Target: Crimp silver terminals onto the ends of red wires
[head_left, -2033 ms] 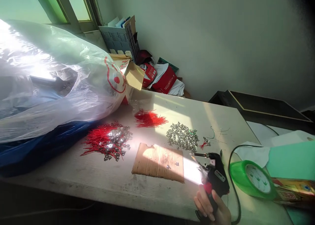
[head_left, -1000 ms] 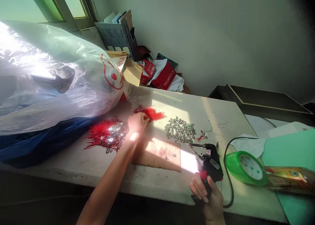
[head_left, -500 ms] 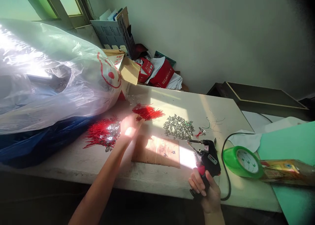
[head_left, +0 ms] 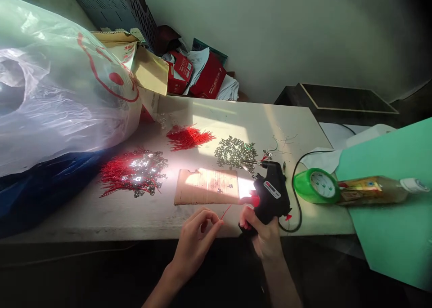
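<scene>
One thin red wire [head_left: 226, 212] sits pinched between thumb and finger of the left hand [head_left: 195, 239], near the cardboard [head_left: 197, 194]. The right hand [head_left: 266, 240] has its fingers closed around a black soldering gun [head_left: 272, 191]. Beyond, loose metal pieces [head_left: 236, 151] and more red wires [head_left: 191, 138] lie on the bench [head_left: 165, 217].

L hand [head_left: 198, 234] has room to its L along the table's [head_left: 111, 218] front edge, plus a skinny lane btwn the wire pile [head_left: 130, 172] & cardboard [head_left: 205, 191]. Big plastic bag [head_left: 67, 101] blocks far L tho. R side's tight: soldering gun [head_left: 272, 195] w/ its tip over the metal bits [head_left: 232, 149], then cord [head_left: 300, 211], tape roll [head_left: 303, 189] & bottle [head_left: 366, 189]. Behind the bits = decent space imo.
</scene>
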A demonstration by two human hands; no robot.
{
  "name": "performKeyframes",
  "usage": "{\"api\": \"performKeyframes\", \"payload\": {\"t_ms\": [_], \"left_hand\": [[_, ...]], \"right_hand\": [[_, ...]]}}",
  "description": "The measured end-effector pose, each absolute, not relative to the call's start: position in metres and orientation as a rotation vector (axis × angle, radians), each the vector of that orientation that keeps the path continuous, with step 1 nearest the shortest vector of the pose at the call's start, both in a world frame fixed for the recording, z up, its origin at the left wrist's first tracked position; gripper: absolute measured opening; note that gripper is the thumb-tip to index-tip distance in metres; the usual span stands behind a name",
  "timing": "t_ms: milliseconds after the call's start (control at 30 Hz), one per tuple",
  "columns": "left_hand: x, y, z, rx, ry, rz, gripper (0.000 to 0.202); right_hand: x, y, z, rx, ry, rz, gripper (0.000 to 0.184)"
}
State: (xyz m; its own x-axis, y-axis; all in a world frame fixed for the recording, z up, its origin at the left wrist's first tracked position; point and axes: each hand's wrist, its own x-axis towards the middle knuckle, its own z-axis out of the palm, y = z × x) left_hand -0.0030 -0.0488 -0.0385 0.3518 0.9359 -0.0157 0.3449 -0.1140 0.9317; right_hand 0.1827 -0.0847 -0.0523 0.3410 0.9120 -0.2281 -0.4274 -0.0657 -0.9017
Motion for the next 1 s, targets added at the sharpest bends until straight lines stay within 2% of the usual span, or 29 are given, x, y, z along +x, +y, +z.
{"api": "performKeyframes", "payload": {"t_ms": [133,333,400,533,800,900,1000], "left_hand": [[0.003,-0.049,-0.039,1.633,1.097,0.752,0.02],[0.002,-0.053,-0.038,1.617,1.045,0.732,0.021],[0.003,-0.054,-0.035,1.595,1.037,0.724,0.021],[0.008,-0.054,-0.029,1.583,1.054,0.744,0.012],[0.012,-0.043,-0.035,1.586,1.031,0.915,0.018],[-0.002,-0.021,-0.042,1.817,1.09,0.907,0.015],[-0.015,0.011,-0.048,2.221,1.282,0.691,0.023]], "right_hand": [[0.172,-0.079,-0.053,-1.164,-0.562,1.235,0.025],[0.169,-0.077,-0.052,-1.109,-0.562,1.289,0.045],[0.168,-0.078,-0.052,-1.089,-0.558,1.302,0.046],[0.159,-0.078,-0.05,-1.049,-0.523,1.329,0.034],[0.152,-0.073,-0.046,-0.997,-0.353,1.366,0.02],[0.167,-0.074,-0.049,-1.006,-0.346,1.295,0.027],[0.187,-0.079,-0.055,-1.021,-0.394,1.215,0.044]]}}
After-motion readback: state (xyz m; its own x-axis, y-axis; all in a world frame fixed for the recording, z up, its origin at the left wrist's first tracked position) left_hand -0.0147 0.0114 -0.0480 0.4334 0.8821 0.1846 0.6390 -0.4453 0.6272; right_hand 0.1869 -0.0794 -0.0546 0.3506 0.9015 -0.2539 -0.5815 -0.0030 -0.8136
